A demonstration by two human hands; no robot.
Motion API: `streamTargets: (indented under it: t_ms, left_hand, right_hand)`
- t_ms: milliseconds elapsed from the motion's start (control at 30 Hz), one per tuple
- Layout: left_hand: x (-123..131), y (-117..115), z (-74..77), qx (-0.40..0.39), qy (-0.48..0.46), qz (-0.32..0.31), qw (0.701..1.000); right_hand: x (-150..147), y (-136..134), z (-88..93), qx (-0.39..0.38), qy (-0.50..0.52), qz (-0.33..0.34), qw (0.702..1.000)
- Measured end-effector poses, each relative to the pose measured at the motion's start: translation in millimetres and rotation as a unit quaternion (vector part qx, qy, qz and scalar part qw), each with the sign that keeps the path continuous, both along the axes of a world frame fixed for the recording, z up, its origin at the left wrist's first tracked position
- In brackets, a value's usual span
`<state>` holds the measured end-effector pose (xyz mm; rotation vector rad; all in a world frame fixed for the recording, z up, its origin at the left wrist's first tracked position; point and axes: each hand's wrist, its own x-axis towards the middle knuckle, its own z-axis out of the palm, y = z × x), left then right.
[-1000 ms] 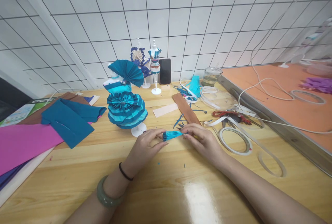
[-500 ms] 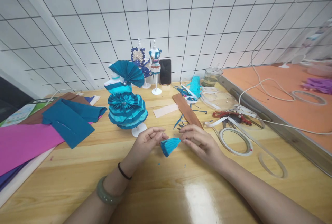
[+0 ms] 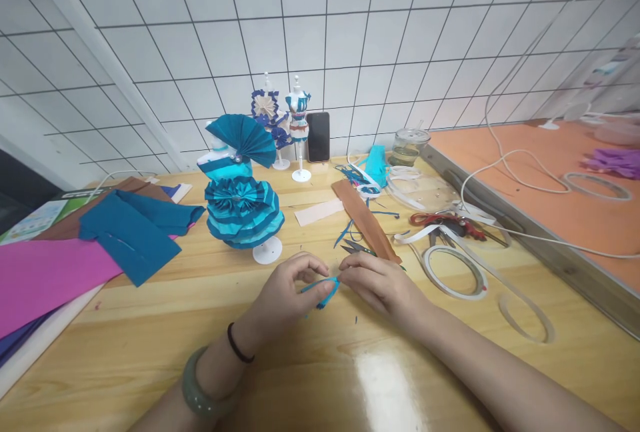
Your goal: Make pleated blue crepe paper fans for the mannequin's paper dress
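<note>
Low over the table, a small pleated piece of blue crepe paper [image 3: 329, 293] is between my two hands. My right hand [image 3: 383, 285] pinches its gathered end. My left hand [image 3: 293, 289] curls around the fan-shaped end, its thumb lying across the paper and hiding much of it. Just beyond my right hand lie dark scissor blades [image 3: 355, 247] and a brown paper strip [image 3: 367, 222]. Beyond my left hand stands a small dress form [image 3: 243, 199] in a layered blue paper dress with a pleated fan at the top.
Two more small dress forms [image 3: 300, 109] and a phone [image 3: 319, 137] stand by the tiled wall. Coloured paper sheets [image 3: 130, 232] lie at left. Tape rolls [image 3: 455, 273], a glass jar [image 3: 410, 147] and a white cable [image 3: 500, 165] are at right.
My left hand has moved right and its thumb now lies over the blue paper, which shows less of its fan. My right hand has shifted slightly left, uncovering more of the scissor blades.
</note>
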<state>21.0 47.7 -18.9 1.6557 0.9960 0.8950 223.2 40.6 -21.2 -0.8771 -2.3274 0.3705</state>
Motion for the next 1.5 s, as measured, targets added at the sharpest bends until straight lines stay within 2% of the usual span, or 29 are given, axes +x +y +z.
streamTargets:
  t_ms: [67,167,367,533,767,967,1200,1367,1500]
  left_hand:
    - [2,0,-1.4,-0.015,-0.01,-0.007,1.0]
    - [4,0,-1.9,-0.086,-0.051,-0.013,0.995]
    - [4,0,1.0,-0.202,-0.08,-0.016,0.976]
    - [4,0,-5.2,-0.259,-0.135,-0.031,0.956]
    - [5,0,-4.6,-0.276,-0.154,-0.042,0.948]
    - [6,-1,-3.9,-0.237,-0.124,-0.026,0.963]
    - [6,1,-5.9,-0.229,-0.126,-0.049,0.964]
    - [4,0,-10.1,-0.277,-0.141,-0.082,0.947]
    - [3,0,-12.1,-0.279,-0.131,-0.079,0.948]
  right_hand:
    - [0,0,-0.1,0.014,-0.009,0.003,1.0]
    - [0,0,-0.6,0.024,-0.004,-0.003,1.0]
    - [0,1,-1.7,0.006,0.04,-0.006,0.999]
    - [-1,2,-3.8,-0.006,0.071,-0.006,0.997]
    - [-2,2,-2.9,-0.022,0.096,-0.007,0.995]
    - [-1,2,-4.6,-0.033,0.1,-0.007,0.994]
    - [-2,3,-6.3,-0.054,0.122,-0.003,0.991]
    - [-6,2,-5.7,-0.118,0.181,-0.018,0.976]
    - [-11,0,-5.3,-0.2,0.236,-0.035,0.95]
